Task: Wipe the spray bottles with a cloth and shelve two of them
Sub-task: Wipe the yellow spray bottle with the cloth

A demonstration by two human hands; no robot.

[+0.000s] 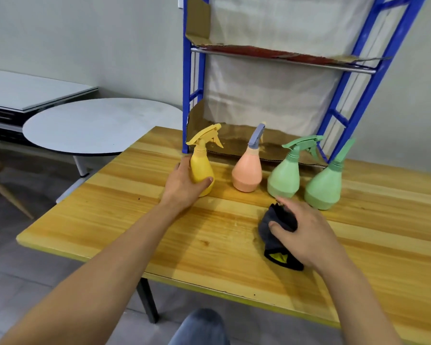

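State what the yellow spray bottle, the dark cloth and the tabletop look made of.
Yellow spray bottle: likely matte plastic, evenly coloured, moulded trigger. Dark cloth: soft fabric, bunching in folds under the right hand. Tabletop: wood or wood-look laminate, glossy, with grain stripes.

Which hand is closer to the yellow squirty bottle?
Left. The left hand grips the yellow bottle; the right hand is apart, off to its right, holding the dark cloth.

Left hand around yellow bottle, right hand seemingly around dark cloth
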